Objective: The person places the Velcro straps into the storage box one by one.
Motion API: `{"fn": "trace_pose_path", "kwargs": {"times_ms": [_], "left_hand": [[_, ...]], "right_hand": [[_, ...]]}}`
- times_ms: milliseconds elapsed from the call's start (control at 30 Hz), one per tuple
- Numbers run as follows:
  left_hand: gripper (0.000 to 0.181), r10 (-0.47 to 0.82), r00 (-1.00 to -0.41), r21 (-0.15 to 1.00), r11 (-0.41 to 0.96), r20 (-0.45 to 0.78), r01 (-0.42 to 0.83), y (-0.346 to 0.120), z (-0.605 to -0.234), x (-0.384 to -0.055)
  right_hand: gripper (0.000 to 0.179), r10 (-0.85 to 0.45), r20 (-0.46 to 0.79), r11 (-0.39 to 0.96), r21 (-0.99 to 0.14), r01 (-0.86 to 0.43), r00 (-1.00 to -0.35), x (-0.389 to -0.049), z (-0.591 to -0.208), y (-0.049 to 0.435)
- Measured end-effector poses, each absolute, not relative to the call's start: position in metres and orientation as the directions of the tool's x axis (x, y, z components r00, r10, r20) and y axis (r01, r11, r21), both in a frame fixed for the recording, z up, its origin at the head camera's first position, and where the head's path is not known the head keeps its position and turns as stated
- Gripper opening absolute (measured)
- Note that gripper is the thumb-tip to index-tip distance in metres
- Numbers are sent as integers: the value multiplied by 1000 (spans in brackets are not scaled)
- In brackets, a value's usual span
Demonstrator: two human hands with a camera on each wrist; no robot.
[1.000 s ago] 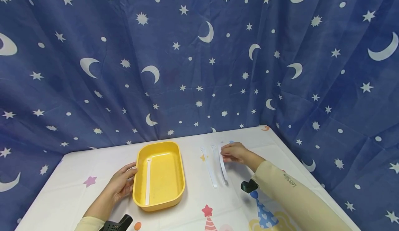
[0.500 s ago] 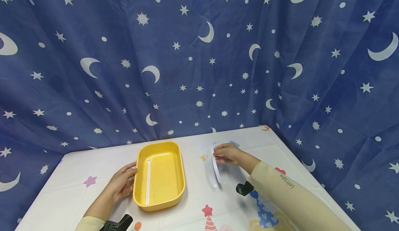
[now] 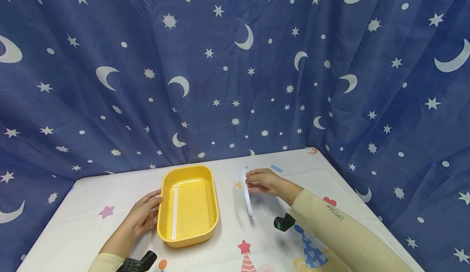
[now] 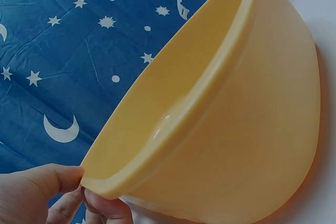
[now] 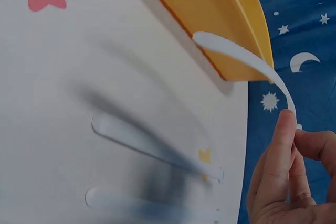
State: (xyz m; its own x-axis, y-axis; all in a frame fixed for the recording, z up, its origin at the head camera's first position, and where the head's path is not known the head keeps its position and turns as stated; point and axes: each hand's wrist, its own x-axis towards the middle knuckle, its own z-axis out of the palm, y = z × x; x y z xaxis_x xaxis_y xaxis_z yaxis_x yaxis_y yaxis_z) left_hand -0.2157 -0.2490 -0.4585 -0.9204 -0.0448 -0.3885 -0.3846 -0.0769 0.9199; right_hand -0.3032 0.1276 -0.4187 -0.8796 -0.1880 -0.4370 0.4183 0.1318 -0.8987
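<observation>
A yellow plastic basin [image 3: 198, 211] stands on the table, with one white strap [image 3: 175, 213] lying lengthwise inside it. My left hand [image 3: 143, 215] pinches the basin's left rim between thumb and fingers, as the left wrist view confirms. To the right of the basin, my right hand [image 3: 262, 181] pinches a bowed white strap [image 5: 247, 53] near one end and holds it above the table. In the left wrist view that strap's slotted end [image 4: 182, 9] shows. Two more straps lie flat below the right hand: a nearer strap [image 5: 136, 140] and a further strap [image 5: 121, 200].
A white tablecloth [image 3: 227, 239] printed with stars and party hats covers the table. Behind it and along the right side hangs a blue curtain [image 3: 205, 80] with moons and stars.
My right hand has lifted a strap off the table and carried it leftward toward the basin. The left hand and the basin have stayed where they were.
</observation>
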Motion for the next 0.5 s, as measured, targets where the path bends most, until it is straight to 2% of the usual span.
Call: {"fn": "trace_pose_path", "kwargs": {"times_ms": [500], "left_hand": [[61,-41,-925,922,-102,-379,-373,-249,-459,-215]], "right_hand": [[43,-276,-387,35,-919,393,-880,-298,-419,106]]}}
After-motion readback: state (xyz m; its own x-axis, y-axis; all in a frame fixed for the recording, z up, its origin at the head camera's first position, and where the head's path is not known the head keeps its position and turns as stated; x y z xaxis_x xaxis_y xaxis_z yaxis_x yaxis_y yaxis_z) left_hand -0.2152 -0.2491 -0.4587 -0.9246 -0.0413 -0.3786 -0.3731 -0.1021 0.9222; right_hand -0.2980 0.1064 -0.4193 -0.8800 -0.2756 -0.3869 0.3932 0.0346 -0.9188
